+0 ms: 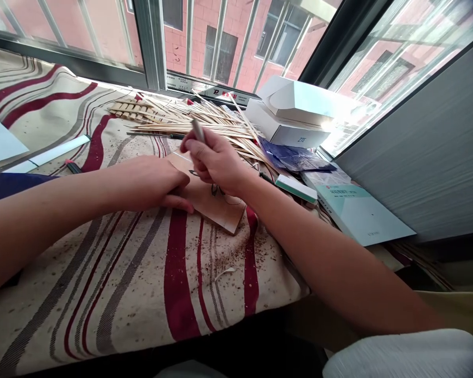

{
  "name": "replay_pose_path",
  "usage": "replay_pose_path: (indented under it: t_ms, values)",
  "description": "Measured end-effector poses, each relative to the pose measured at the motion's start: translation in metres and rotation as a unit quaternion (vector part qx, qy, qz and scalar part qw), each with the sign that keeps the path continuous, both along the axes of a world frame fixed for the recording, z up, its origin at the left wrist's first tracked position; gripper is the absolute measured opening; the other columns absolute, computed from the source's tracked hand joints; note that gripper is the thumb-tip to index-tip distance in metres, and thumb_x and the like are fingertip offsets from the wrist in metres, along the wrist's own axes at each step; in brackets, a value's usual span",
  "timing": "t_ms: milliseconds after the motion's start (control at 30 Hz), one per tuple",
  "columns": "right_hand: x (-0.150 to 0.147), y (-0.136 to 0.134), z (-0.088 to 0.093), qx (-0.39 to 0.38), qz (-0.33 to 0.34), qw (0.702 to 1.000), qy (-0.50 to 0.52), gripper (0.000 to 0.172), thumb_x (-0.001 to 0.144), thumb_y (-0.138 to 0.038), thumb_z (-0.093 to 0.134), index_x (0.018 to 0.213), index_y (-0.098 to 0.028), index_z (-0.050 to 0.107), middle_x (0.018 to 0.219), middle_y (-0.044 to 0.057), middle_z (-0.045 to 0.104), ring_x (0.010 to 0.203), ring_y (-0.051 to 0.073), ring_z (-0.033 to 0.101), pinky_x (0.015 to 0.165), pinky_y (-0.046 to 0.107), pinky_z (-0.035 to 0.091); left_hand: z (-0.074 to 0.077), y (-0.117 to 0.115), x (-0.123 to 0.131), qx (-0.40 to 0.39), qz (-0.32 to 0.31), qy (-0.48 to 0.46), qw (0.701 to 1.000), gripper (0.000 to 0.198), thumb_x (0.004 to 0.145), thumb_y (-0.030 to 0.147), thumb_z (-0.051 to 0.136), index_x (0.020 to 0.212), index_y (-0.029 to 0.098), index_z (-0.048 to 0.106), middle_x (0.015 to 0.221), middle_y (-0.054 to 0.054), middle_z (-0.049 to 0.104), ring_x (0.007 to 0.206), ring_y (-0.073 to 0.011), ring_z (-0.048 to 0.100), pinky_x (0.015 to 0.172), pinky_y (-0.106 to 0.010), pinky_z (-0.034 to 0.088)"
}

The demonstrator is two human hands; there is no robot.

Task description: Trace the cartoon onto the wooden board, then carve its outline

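A thin brown board [222, 206], seemingly wood or card with dark drawn or cut marks on it, lies aslant on the striped cloth. My left hand [157, 181] holds its left side down, thumb stretched along the near edge and the other fingers partly hidden. Over the board's middle, my right hand [216, 160] is closed round a grey pen-shaped tool [197, 130], whose upper end sticks up past the fingers. The tool's lower tip is hidden behind the hand. Brown crumbs or shavings [246, 252] are scattered on the cloth near the board.
Behind my hands lies a heap of thin wooden sticks [220, 126]. A white box [295, 128], dark blue sheets [294, 156], a green-and-white block [296, 189] and a book [362, 210] sit at right. A black-and-red marker-like item [73, 166] lies at left. Barred windows [220, 42] stand behind.
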State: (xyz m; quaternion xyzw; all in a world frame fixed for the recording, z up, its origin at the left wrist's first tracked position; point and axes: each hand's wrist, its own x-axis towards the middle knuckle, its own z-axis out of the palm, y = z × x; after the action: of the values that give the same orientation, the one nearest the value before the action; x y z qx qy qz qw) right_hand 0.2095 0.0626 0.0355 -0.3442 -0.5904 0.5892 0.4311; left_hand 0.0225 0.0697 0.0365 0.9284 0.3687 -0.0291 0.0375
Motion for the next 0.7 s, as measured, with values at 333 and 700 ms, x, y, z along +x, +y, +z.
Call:
replay_pose_path:
  t_ms: [333, 700]
  values:
    - [0.032, 0.000, 0.015, -0.029, 0.081, 0.993, 0.083, 0.031, 0.116, -0.039, 0.049, 0.089, -0.023, 0.051, 0.061, -0.012, 0.021, 0.047, 0.006, 0.012, 0.040, 0.015, 0.016, -0.002, 0.002, -0.003, -0.005, -0.027, -0.052, 0.998, 0.062, 0.085, 0.081, 0.063, 0.060, 0.028, 0.043, 0.050, -0.002, 0.052, 0.046, -0.0195, 0.042, 0.053, -0.036, 0.025]
    - [0.009, -0.014, 0.019, 0.014, -0.024, 0.997, 0.072, 0.034, 0.111, -0.044, 0.061, 0.085, -0.023, 0.052, 0.061, -0.011, 0.028, 0.048, 0.006, 0.016, 0.039, 0.017, 0.018, -0.007, 0.002, -0.008, -0.021, -0.022, -0.071, 0.997, 0.061, 0.084, 0.083, 0.060, 0.063, 0.028, 0.047, 0.054, -0.002, 0.054, 0.050, -0.0206, 0.040, 0.060, -0.039, 0.024]
